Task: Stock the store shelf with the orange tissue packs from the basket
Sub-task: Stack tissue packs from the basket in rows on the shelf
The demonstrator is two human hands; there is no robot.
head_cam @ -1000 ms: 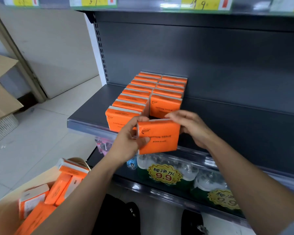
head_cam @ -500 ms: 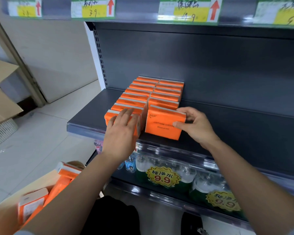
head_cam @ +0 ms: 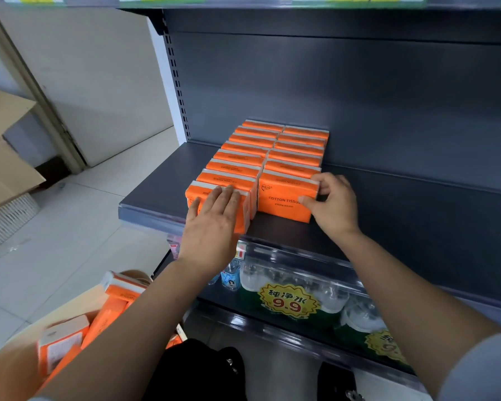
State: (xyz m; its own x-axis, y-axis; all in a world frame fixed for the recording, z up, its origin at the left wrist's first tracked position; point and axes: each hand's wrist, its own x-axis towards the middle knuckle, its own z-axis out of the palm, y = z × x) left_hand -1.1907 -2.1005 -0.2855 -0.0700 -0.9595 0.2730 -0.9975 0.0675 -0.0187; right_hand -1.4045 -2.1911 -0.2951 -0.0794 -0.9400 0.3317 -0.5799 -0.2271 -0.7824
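The left hand (head_cam: 211,224) is lying flat, fingers straight and close together, pressing on the front face and top of the foremost orange tissue pack in the left row (head_cam: 193,193). The right hand (head_cam: 333,206) is gripping the right end of the foremost pack in the right row (head_cam: 281,198), with the thumb on its front face and the fingers curling over the top corner. That pack is standing upright, touching the pack behind it, and sitting a little farther from the shelf's front edge than its left neighbour. Both rows are running back toward the rear panel of the dark grey shelf (head_cam: 156,180), side by side and touching. Below, bottled water (head_cam: 275,273) with a yellow 9.9 sticker (head_cam: 289,302) is sitting on the lower shelf. At lower left, the tan basket (head_cam: 75,303) is holding more orange packs (head_cam: 61,340), lying jumbled.
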